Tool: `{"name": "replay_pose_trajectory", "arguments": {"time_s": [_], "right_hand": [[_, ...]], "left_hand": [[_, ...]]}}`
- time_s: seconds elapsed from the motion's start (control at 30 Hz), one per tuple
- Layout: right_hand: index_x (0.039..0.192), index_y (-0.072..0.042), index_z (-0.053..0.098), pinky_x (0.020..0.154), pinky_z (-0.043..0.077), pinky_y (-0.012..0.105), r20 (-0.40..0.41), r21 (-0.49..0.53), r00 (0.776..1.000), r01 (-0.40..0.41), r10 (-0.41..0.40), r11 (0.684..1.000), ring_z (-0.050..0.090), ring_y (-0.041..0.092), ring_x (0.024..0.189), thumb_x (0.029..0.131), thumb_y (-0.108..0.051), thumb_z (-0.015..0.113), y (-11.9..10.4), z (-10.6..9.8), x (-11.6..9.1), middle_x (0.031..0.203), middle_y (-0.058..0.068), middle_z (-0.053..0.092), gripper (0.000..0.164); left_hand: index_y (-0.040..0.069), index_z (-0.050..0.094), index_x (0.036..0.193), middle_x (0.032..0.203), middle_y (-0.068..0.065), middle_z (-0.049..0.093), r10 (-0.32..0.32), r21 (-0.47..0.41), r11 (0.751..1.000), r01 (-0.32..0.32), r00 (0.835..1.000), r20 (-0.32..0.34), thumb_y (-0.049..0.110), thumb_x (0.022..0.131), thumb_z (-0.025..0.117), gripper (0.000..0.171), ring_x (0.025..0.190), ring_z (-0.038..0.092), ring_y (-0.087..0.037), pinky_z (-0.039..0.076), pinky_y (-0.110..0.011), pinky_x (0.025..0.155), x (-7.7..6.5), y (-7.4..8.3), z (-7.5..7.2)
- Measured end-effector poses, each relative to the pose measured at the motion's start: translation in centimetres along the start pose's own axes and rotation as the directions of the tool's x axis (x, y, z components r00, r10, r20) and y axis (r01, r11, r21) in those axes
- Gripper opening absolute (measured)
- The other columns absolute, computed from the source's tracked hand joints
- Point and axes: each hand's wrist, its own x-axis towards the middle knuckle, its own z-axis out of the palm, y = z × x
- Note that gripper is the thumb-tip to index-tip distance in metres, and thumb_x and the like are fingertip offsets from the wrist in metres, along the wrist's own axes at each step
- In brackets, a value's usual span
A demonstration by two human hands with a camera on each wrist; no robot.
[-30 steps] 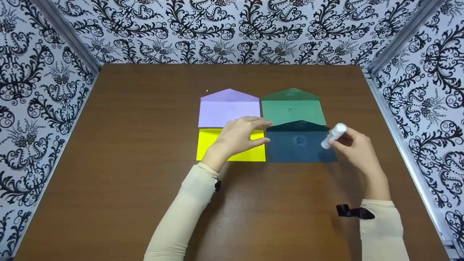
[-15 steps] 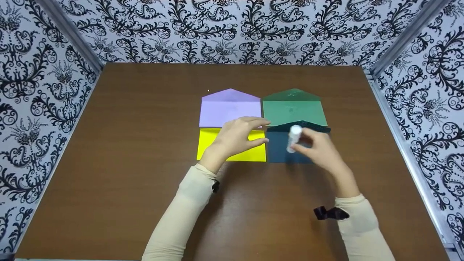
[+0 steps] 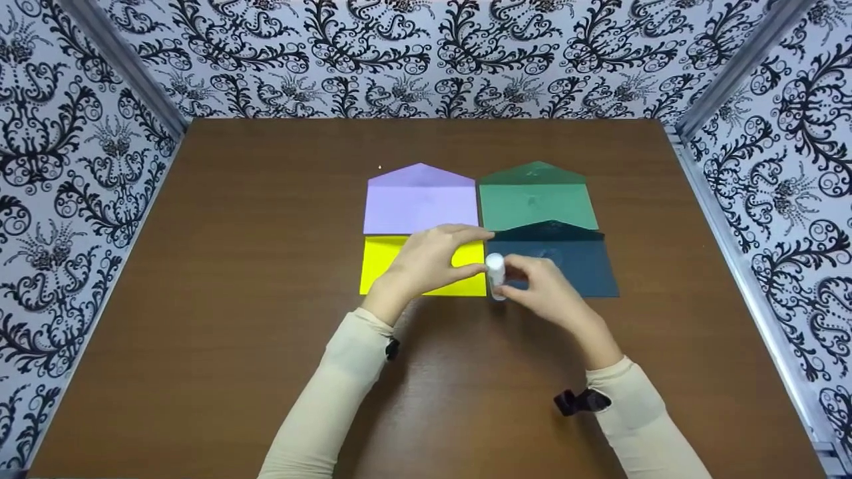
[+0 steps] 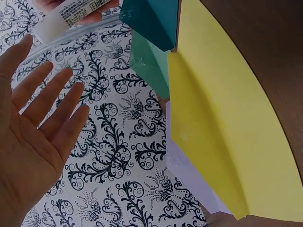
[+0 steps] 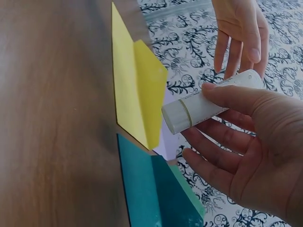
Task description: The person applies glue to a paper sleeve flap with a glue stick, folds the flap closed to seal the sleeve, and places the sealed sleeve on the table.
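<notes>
My right hand point(image 3: 542, 286) holds a white glue stick point(image 5: 203, 106) between thumb and fingers, over the left edge of the dark teal envelope point(image 3: 586, 266). Printed text and a barcode show on the stick in the left wrist view. Above the yellow envelope point(image 3: 459, 283) hovers my left hand point(image 3: 429, 259), its fingers extended and holding nothing. Its thumb and fingertips point toward the top of the stick. Behind lie a purple envelope point(image 3: 421, 206) and a green envelope point(image 3: 539, 206), flaps raised and pointing to the back.
The envelopes lie in a two-by-two block on the brown wooden table point(image 3: 266, 266). Walls with black-and-white scroll pattern point(image 3: 426, 60) enclose the back and sides, with metal rails point(image 3: 739, 266) along the table's edges. A tiny pale speck lies behind the purple envelope.
My right hand has carried the glue stick leftward from the dark teal envelope's right side to its left edge, next to my left hand. The left hand has shifted slightly nearer.
</notes>
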Motion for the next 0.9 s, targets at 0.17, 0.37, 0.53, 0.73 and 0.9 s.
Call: {"name": "replay_pose_trajectory", "arguments": {"time_s": [0.17,0.37,0.53,0.73,0.9], "right_hand": [[0.109,-0.014,0.064,0.088,0.054,0.034,0.031,0.001,1.0,0.006,-0.006,1.0,0.066,0.015,0.099,0.085,-0.02,0.07,0.0,0.7,0.2,0.107,-0.002,0.067,0.026],[0.11,-0.014,0.064,0.088,0.054,0.033,0.036,-0.02,0.999,-0.001,0.002,1.0,0.065,0.015,0.099,0.085,-0.022,0.071,-0.1,1.3,0.3,0.108,-0.002,0.066,0.027],[0.106,-0.015,0.065,0.081,0.056,0.036,0.037,-0.057,0.999,0.005,-0.003,0.998,0.064,0.014,0.091,0.084,-0.024,0.071,-0.3,1.6,0.5,0.101,-0.003,0.065,0.025],[0.103,-0.016,0.066,0.073,0.055,0.033,0.019,-0.096,1.0,0.013,-0.012,0.995,0.06,0.011,0.082,0.084,-0.025,0.072,-0.5,1.7,0.8,0.095,-0.004,0.063,0.023],[0.104,-0.016,0.065,0.073,0.055,0.032,0.018,-0.094,1.0,0.008,-0.006,0.996,0.061,0.012,0.082,0.083,-0.023,0.072,-0.6,1.7,0.9,0.096,-0.003,0.063,0.023]], "left_hand": [[0.029,0.054,0.133,0.133,0.008,0.056,0.031,-0.015,0.999,-0.03,0.999,0.034,0.044,0.086,0.065,0.051,0.12,0.054,-0.011,0.047,-0.032,0.099,-0.4,-0.2,0.3],[0.028,0.055,0.132,0.132,0.007,0.057,0.072,-0.038,0.997,-0.071,0.996,0.043,0.04,0.087,0.065,0.048,0.12,0.054,-0.01,0.047,-0.03,0.098,-0.6,-0.5,0.6],[0.027,0.057,0.13,0.13,0.008,0.058,0.062,-0.06,0.996,-0.059,0.997,0.049,0.037,0.087,0.065,0.044,0.117,0.055,-0.008,0.048,-0.028,0.097,-1.0,-0.8,0.8],[0.024,0.061,0.126,0.123,0.008,0.062,0.027,-0.079,0.997,-0.022,0.998,0.06,0.033,0.086,0.068,0.041,0.108,0.059,-0.012,0.05,-0.028,0.093,-1.4,-1.3,1.1],[0.022,0.061,0.124,0.121,0.005,0.064,-0.001,-0.088,0.996,0.006,0.998,0.058,0.031,0.084,0.071,0.042,0.106,0.06,-0.016,0.05,-0.031,0.094,-1.8,-1.7,1.4]]}}
